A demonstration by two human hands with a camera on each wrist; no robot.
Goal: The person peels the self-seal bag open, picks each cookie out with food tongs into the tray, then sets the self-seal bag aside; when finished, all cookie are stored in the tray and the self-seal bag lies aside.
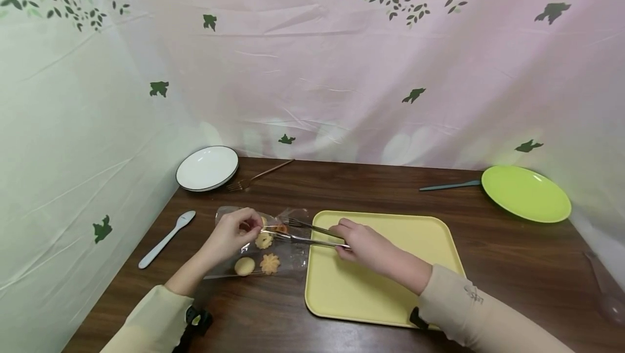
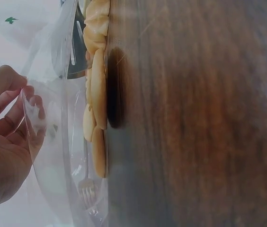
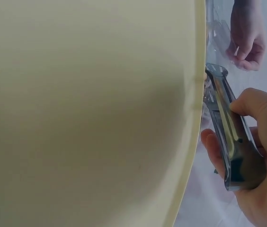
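My left hand (image 1: pixel 233 235) pinches the edge of a clear plastic bag (image 2: pixel 53 142) between thumb and fingers, lifting its upper layer. Several cookies lie in the bag: a round one (image 1: pixel 244 266), a flower-shaped one (image 1: pixel 270 263) and a ring-shaped one (image 1: pixel 264 240) show in the head view. In my right hand (image 1: pixel 371 249) I grip metal tongs (image 3: pixel 233 137) with thumb and fingers on opposite arms. Their tips reach left into the bag's area near the far cookies, one of them reddish in the middle (image 1: pixel 281 229). I cannot tell whether they touch a cookie.
A yellow tray (image 1: pixel 361 304) lies right of the bag, under my right forearm. White plates (image 1: pixel 207 167) and a fork (image 1: pixel 263 174) sit at the back left, a pale spoon (image 1: pixel 166 240) at left. A green plate (image 1: pixel 527 193) and dark knife (image 1: pixel 446 186) are back right.
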